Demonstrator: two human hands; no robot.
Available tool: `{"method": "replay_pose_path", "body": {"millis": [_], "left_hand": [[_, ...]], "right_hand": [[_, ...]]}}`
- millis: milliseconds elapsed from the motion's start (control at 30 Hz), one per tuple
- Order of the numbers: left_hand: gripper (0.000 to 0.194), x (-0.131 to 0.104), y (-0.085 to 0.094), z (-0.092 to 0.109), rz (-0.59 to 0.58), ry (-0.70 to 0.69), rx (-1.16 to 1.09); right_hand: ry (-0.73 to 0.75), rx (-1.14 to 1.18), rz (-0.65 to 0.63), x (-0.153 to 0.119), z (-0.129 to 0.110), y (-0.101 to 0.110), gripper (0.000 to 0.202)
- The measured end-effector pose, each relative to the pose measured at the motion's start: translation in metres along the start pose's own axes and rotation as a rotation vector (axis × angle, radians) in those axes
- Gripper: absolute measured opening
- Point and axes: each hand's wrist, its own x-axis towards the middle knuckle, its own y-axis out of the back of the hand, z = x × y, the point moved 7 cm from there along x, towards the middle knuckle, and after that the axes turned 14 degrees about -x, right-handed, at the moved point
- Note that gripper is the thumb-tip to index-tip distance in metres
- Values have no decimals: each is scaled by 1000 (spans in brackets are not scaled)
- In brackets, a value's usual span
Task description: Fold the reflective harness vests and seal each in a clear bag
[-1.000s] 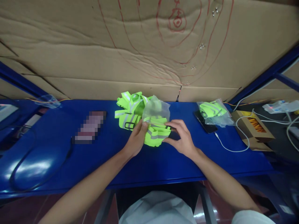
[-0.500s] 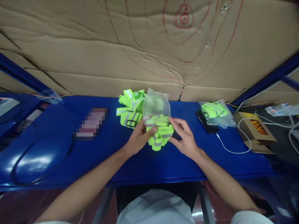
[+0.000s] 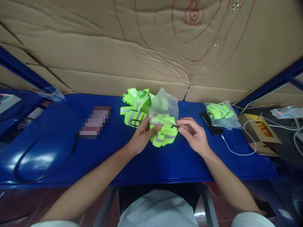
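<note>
Between my hands is a clear plastic bag (image 3: 167, 108), its opening towards me, with the upper part of a folded neon-yellow reflective strap (image 3: 163, 138) inside. The rest of the strap, with grey stripes and loops, sticks out below. My left hand (image 3: 142, 134) grips the bag's left side, thumb on top over the strap. At the right corner of the bag's opening, my right hand (image 3: 194, 134) pinches the edge, fingers curled. A loose pile of similar straps (image 3: 136, 105) with a black buckle lies behind and left of my left hand, partly covered by the bag.
On the blue table (image 3: 142, 167), a bagged strap (image 3: 220, 111) lies partly over a black phone (image 3: 210, 123) at right. Beside it are a white cable (image 3: 233, 153) and a cardboard box (image 3: 260, 132). A pixelated item (image 3: 96, 121) lies left; a cardboard sheet (image 3: 94, 53) stands behind.
My right hand's fingers have closed from a spread pose onto the bag's edge. The bag's opening now lies straighter across the strap. The whole view has shifted slightly.
</note>
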Motion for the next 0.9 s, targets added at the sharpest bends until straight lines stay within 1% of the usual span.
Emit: {"method": "replay_pose_path", "body": {"millis": [67, 233, 267, 333, 433, 500, 567, 600, 667, 733, 767, 800, 900], "left_hand": [[52, -1, -1, 0, -20, -42, 24], [51, -1, -3, -8, -12, -107, 55], [50, -1, -4, -10, -6, -104, 59], [48, -1, -5, -14, 5, -81, 63], [45, -2, -7, -17, 37, -17, 29], [44, -4, -7, -19, 79, 33, -8], [43, -4, -3, -18, 129, 41, -35], [44, -4, -1, -16, 152, 28, -44], [49, -3, 3, -13, 177, 11, -64], [56, -2, 4, -12, 165, 39, -98], [59, -1, 3, -12, 154, 57, -116], [61, -1, 3, -12, 141, 78, -131], [63, -1, 0, -14, 120, 139, -168]], "right_hand": [[4, -96, 66, -1, -2, 3, 15], [33, -304, 142, -5, -7, 3, 9], [43, -336, 160, -6, -8, 3, 11], [98, -431, 205, -9, -14, 3, 21], [256, -597, 261, -17, -25, -3, 37], [327, -639, 265, -20, -28, -8, 40], [338, -622, 261, -21, -27, -11, 39], [336, -609, 244, -21, -26, -13, 37], [341, -593, 164, -19, -25, -20, 32], [330, -596, 90, -18, -23, -27, 44], [321, -601, 82, -17, -22, -29, 50], [315, -608, 96, -17, -21, -29, 51], [337, -642, 145, -20, -22, -27, 45]]}}
